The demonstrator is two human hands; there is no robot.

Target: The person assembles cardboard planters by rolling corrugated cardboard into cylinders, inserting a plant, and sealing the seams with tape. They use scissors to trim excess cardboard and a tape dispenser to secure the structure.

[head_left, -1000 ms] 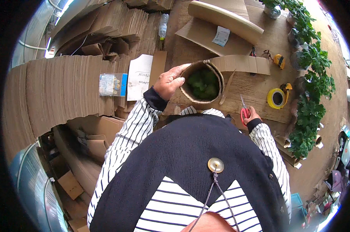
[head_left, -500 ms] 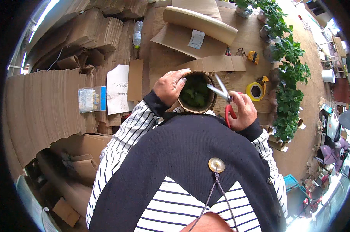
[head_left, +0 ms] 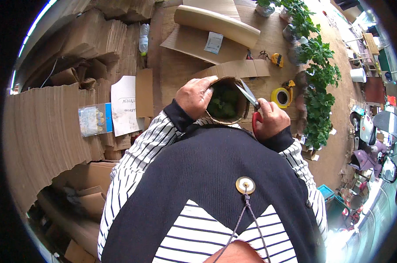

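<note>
My left hand (head_left: 195, 95) is wrapped round the left side of an upright cardboard tube (head_left: 246, 109), its thumb at the rim. Down inside the tube sit the green leaves of a plant (head_left: 225, 103); its lower part is hidden. In my right hand (head_left: 273, 120) is a pair of scissors (head_left: 249, 93) with red handles. The blades are closed together, or nearly so, at the tube's upper right rim. I cannot tell whether a blade is inside the wall or outside it.
A row of leafy potted plants (head_left: 318, 94) lines the table's right side. A yellow tape roll (head_left: 281, 97) and a tape measure (head_left: 277, 60) lie before it. Rolled cardboard (head_left: 216, 25) lies ahead, a plastic bottle (head_left: 143, 39) far left, and stacked cardboard sheets (head_left: 45, 131) at left.
The scissor blades, spread apart before, have come together against the tube's rim. My right hand has turned slightly. The left hand keeps its hold, and the whole view has shifted a little.
</note>
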